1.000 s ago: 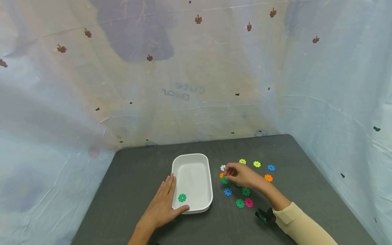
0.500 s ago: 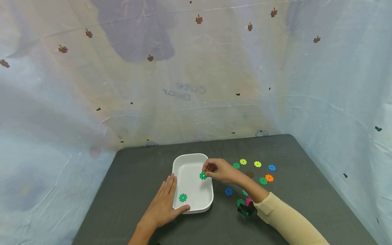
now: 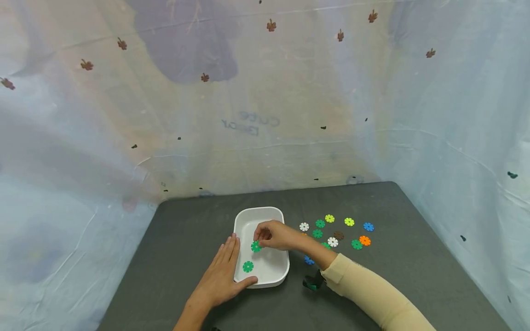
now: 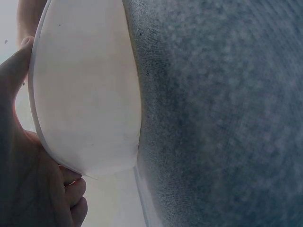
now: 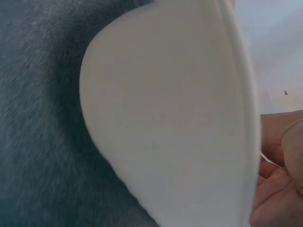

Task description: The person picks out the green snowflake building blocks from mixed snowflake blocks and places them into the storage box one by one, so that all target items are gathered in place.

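Observation:
A white rectangular tray [image 3: 273, 271] stands on the dark table. My left hand [image 3: 221, 271] rests along its left side with straight fingers, thumb at the near corner; the left wrist view shows this hand [image 4: 38, 175] against the tray wall [image 4: 90, 90]. Over the tray, the thumb and fingers of my right hand [image 3: 275, 235] pinch a green interlocking disc [image 3: 256, 247] with a notched edge. Another green disc [image 3: 248, 266] lies on the tray floor near the front. In the right wrist view, the tray wall [image 5: 170, 109] partly hides my right hand [image 5: 281, 175].
Several notched discs lie right of the tray, including a white one [image 3: 304, 226], a yellow one [image 3: 349, 222], an orange one [image 3: 365, 240] and a brown one [image 3: 338, 235]. My right forearm covers some. A printed plastic sheet [image 3: 265, 156] hangs behind the grey table [image 3: 182, 239].
My right hand has moved left from the loose discs to above the tray, bringing a green disc with it. The left hand has stayed at the tray's side.

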The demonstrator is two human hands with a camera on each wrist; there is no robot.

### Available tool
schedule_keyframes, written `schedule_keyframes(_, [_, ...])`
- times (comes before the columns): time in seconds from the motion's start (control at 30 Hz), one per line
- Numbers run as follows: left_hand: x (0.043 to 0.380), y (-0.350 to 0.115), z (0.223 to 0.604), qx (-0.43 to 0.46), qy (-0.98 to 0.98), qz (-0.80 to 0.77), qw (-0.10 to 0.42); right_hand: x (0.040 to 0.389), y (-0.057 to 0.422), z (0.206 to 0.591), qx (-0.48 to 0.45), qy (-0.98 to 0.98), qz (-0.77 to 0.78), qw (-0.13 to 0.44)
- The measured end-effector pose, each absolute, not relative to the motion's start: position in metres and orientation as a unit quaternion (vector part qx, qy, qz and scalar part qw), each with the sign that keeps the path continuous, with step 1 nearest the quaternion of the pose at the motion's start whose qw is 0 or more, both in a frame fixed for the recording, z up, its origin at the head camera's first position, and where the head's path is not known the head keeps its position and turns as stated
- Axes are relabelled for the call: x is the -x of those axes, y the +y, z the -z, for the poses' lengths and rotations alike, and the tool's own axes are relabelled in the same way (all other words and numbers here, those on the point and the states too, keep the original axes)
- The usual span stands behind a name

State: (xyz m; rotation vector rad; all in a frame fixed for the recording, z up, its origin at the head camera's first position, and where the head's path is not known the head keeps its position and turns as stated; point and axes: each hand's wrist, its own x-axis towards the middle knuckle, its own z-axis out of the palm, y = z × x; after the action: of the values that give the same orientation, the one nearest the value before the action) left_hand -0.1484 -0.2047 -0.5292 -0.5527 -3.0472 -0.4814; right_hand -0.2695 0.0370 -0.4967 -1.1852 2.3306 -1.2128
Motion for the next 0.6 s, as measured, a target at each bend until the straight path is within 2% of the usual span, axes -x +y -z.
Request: schedule_keyframes(0.6, [0.147,-0.204,0.531,0.176,-0.971,0.163,0.011,0.28,0.001,0.516,0.393,0.823,0.372,0.172])
